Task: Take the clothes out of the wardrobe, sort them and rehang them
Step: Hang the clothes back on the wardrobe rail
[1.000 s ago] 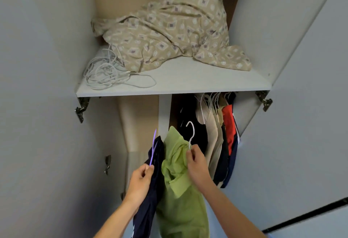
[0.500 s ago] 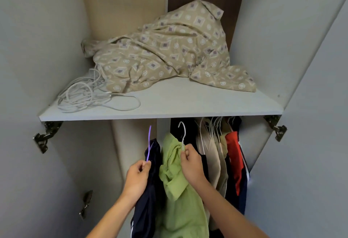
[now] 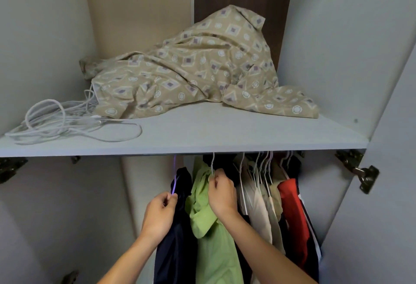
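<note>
Below the wardrobe shelf (image 3: 202, 139) hang several garments. My left hand (image 3: 158, 215) pinches the purple hanger (image 3: 174, 179) that carries a dark navy garment (image 3: 174, 250). My right hand (image 3: 221, 195) grips the neck of a white hanger (image 3: 212, 162) bearing a light green shirt (image 3: 213, 243). Both hanger hooks reach up behind the shelf's front edge, so their tops are hidden. To the right hang beige garments (image 3: 261, 207) and a red one (image 3: 292, 214) on white hangers.
A crumpled beige patterned cloth (image 3: 202, 70) lies on the shelf with a coil of white cable (image 3: 58, 119) at its left. Open wardrobe doors flank both sides; metal hinges (image 3: 360, 171) stick out at the right and the left.
Both hands have risen with their hangers, and the hooks now pass up behind the shelf edge. The view has come closer to the shelf.
</note>
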